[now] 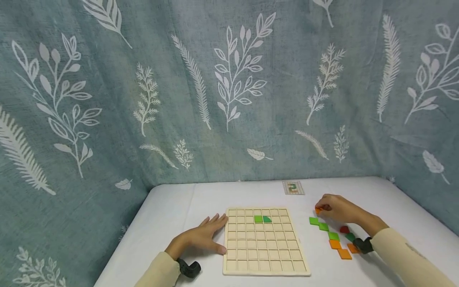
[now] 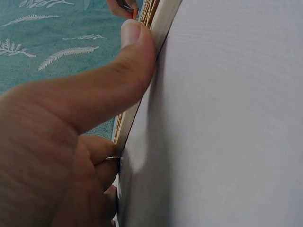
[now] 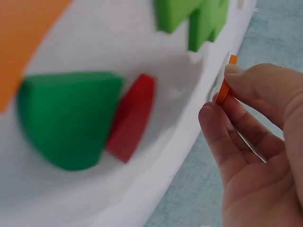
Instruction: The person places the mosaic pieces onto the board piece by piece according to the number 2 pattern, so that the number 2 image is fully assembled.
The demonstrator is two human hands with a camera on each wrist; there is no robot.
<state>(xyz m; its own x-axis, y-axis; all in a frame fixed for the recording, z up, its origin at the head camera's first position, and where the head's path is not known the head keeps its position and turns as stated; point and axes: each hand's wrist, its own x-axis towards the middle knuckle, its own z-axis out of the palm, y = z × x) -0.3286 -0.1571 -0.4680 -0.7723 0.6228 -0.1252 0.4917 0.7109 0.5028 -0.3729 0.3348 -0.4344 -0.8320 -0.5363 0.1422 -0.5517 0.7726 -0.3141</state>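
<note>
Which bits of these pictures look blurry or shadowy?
Right wrist: the dark green piece and red piece look blurred; left wrist: dim, the table softly shadowed along the board; head: bright and fairly even, though the card shows little fine detail.

**Diffuse lighting and near-field blur in three views**

Head view: even, diffuse light brightens the white tabletop [image 1: 209,197]; a faint shadow lies beneath the right sleeve [image 1: 401,251], and the pattern on the card [image 1: 293,188] is only coarsely resolved. Left wrist view: dimmer and greyer, with a broad, soft-edged shadow beside the board [image 2: 164,21]. Right wrist view: the near dark green piece [image 3: 71,120] is blurred, the right hand [image 3: 255,127] sharper.
</note>
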